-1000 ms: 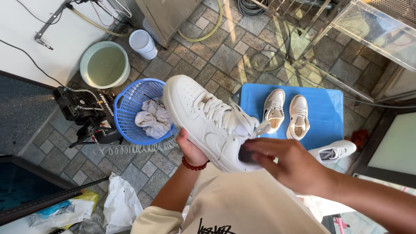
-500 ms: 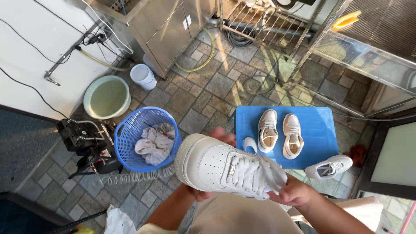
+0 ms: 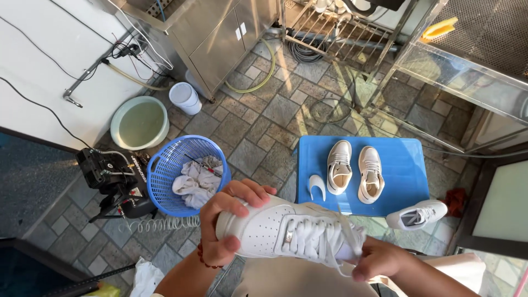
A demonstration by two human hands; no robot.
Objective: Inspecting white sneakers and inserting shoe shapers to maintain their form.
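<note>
Head view, white sneaker [image 3: 286, 234] gripped between left hand [image 3: 228, 223], right hand [image 3: 379, 258]

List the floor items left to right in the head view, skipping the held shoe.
Green basin → white bucket → blue basket → blue mat with a pair of shoes → lone white sneaker.

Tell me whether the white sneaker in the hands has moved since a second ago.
Yes. The white sneaker has turned lengthwise and dropped toward the body, away from the blue basket it overlapped earlier.
</note>
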